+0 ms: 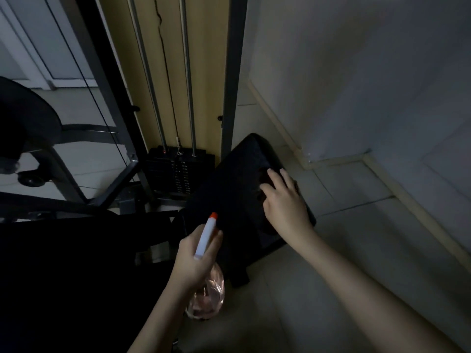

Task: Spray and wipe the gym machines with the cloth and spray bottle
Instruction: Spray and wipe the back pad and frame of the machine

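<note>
Clear rounded spray bottle (207, 298), gripped in left hand (195, 256); right hand (284, 202) flat on dark cloth (263, 180), black padded seat (229, 194)

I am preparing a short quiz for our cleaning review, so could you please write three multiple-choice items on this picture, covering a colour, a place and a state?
1. What colour is the nozzle tip of the spray bottle?
A blue
B orange
C green

2. Where is the right hand?
A on the black seat pad
B in the air, touching nothing
C on the spray bottle

3. What is the left hand doing?
A hanging empty
B pressing flat, fingers straight
C gripping the spray bottle

Answers:
1 B, an orange tip caps the white spray head.
2 A, its fingers lie on the dark pad.
3 C, its fingers curl round the bottle's neck.
</note>
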A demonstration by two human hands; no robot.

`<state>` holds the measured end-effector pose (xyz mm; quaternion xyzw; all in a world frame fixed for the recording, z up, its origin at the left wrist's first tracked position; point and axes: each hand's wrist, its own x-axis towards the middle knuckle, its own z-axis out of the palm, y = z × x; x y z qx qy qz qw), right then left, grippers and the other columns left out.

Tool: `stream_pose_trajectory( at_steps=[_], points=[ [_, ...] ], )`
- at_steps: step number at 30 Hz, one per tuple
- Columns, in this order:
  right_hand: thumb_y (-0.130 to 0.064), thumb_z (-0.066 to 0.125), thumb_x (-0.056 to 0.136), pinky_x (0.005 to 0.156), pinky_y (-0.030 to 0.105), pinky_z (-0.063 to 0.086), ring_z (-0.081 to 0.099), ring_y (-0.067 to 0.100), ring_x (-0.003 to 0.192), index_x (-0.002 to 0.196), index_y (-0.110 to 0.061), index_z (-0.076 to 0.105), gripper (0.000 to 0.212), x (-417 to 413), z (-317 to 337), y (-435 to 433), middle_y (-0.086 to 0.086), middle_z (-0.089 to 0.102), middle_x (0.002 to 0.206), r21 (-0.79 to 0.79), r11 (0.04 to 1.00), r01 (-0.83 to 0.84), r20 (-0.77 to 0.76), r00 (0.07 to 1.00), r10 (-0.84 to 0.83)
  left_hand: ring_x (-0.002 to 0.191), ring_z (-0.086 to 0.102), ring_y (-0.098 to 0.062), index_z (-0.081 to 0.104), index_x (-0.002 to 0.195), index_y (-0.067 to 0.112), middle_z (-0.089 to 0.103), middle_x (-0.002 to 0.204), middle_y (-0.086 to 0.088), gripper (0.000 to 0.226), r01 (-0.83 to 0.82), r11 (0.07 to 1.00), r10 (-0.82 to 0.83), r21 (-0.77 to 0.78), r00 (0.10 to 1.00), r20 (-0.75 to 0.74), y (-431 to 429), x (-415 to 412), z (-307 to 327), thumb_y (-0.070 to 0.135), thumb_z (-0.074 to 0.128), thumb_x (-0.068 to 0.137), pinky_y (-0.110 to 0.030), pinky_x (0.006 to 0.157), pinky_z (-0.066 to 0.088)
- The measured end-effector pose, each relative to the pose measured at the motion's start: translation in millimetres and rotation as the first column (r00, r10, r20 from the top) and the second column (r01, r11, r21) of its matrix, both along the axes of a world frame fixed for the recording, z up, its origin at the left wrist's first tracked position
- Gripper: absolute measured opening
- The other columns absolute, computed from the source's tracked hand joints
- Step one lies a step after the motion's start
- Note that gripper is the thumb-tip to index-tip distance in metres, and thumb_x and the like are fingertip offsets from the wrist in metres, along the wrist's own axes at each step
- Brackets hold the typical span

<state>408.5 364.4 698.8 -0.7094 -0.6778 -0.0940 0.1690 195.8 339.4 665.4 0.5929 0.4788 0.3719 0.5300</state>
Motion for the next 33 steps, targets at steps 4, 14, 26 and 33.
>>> stream_pose_trajectory(
  at_steps=[4, 14, 26, 33],
  points=[
    [0.001, 0.054, 0.087, 0.108, 0.037, 0.036, 0.035, 0.03, 0.134, 0.107, -0.006, 0.068, 0.025, 19, 20, 2, 0.011, 0.046, 0.141, -0.108, 0.986, -0.124, -0.218, 0.971, 0.098, 0.061, 0.055, -0.013, 0.06, 0.088, 0.006, 0.058, 0.073, -0.016, 0.02, 0.015, 0.999, -0.016, 0.036, 1.0, 0.023, -18, 25, 12, 0.025, 0.061, 0.093, -0.024, 0.055, 0.044],
    [-0.002, 0.052, 0.091, 0.103, 0.018, 0.032, 0.044, 0.004, 0.125, 0.094, -0.026, 0.066, 0.028, 68, 49, 1, -0.016, 0.052, 0.128, -0.285, 0.887, -0.364, -0.804, 0.594, -0.015, 0.058, 0.052, -0.011, 0.053, 0.076, 0.014, 0.055, 0.069, -0.004, 0.025, 0.233, 0.957, -0.227, 0.173, 0.972, -0.056, -34, 54, 10, 0.036, 0.059, 0.087, -0.034, 0.055, 0.042],
    [0.002, 0.052, 0.091, 0.108, 0.018, 0.025, 0.038, 0.003, 0.13, 0.094, -0.03, 0.062, 0.034, 107, 28, 21, -0.022, 0.048, 0.128, -0.209, 0.73, -0.651, -0.819, 0.525, 0.233, 0.067, 0.058, -0.01, 0.056, 0.081, 0.034, 0.057, 0.073, 0.008, 0.01, 0.025, 0.976, -0.003, 0.216, 0.995, -0.101, -91, 114, -1, 0.04, 0.057, 0.089, -0.034, 0.061, 0.048],
    [0.003, 0.051, 0.091, 0.11, 0.022, 0.022, 0.035, 0.003, 0.133, 0.095, -0.03, 0.061, 0.035, 116, 17, 24, -0.017, 0.046, 0.133, -0.116, 0.681, -0.723, -0.848, 0.429, 0.311, 0.064, 0.055, -0.017, 0.052, 0.078, 0.013, 0.055, 0.072, -0.003, 0.024, -0.242, 0.958, 0.255, 0.152, 0.965, -0.068, -124, 183, -14, 0.036, 0.056, 0.086, -0.041, 0.058, 0.046]
  ],
)
